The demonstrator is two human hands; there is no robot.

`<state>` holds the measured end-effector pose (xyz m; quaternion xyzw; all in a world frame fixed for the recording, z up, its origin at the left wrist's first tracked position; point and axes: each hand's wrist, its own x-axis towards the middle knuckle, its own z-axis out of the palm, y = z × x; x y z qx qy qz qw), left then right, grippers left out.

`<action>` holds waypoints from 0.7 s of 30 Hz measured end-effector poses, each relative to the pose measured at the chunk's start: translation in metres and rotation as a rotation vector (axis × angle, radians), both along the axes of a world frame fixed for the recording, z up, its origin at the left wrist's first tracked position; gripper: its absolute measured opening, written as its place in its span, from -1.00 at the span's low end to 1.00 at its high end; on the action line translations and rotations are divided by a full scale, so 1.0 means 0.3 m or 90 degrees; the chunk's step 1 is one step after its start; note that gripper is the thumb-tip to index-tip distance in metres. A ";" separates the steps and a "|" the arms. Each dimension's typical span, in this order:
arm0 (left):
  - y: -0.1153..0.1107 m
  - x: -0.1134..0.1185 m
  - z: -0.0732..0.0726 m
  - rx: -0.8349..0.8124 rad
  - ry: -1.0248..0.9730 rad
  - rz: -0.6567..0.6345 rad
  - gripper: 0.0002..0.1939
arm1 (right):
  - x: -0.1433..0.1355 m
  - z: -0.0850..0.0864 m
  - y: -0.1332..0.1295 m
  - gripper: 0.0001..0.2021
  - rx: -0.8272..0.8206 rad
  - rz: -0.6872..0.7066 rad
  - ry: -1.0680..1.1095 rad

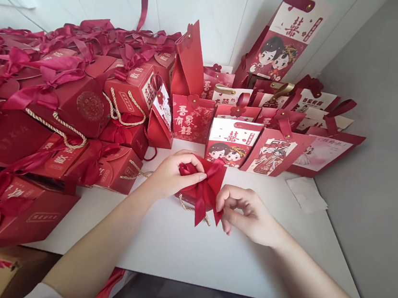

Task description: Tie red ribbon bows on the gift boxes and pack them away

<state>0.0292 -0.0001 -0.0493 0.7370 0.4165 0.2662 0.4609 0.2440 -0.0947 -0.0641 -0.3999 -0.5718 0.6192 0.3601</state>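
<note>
One white tabletop [243, 261], ribboned red box [204, 189], grey wall [387, 119] at right

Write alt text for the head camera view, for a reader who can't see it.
Two bare hands handle a red ribbon on a small red box on a white table: the left hand holds it near the middle, the right hand is at one tail. Ribboned red boxes are piled at left; decorated packets stand behind.
</note>
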 end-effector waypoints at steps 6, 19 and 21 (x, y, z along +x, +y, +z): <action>0.044 -0.104 0.042 -0.008 0.030 -0.103 -0.57 | 0.020 -0.007 0.018 -0.95 -0.025 -0.054 -0.017; 0.043 -0.119 0.060 0.087 0.040 0.011 -0.83 | 0.018 -0.106 0.091 -0.74 0.070 -0.332 0.056; 0.040 -0.103 0.049 0.113 -0.009 0.030 -0.86 | 0.017 -0.113 0.089 -0.71 0.115 -0.309 0.055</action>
